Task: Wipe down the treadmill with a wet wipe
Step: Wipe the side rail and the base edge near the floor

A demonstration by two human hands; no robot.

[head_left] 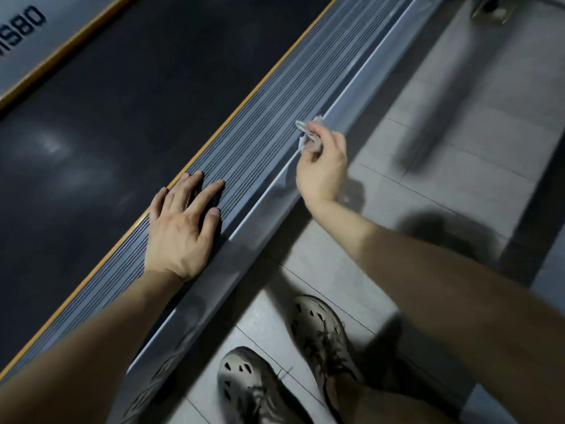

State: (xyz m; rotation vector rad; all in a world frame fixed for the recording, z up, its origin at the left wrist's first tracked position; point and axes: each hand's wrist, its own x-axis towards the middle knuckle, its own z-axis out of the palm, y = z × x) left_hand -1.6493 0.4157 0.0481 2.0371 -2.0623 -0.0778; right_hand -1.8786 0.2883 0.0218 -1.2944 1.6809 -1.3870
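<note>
The treadmill runs diagonally across the view: a black belt [122, 111], a ribbed grey side rail [269, 117] with a yellow strip along its inner edge, and a smooth grey outer edge [360, 87]. My left hand [180, 228] lies flat on the ribbed rail, fingers spread, holding nothing. My right hand [324, 166] pinches a crumpled white wet wipe [305, 134] against the outer edge of the rail, ahead of the left hand.
Grey floor tiles [443, 154] lie to the right of the treadmill. My two feet in grey perforated clogs [321, 328] stand close beside the rail. A blurred dark object [419, 148] and another shoe [489, 10] sit farther up the floor.
</note>
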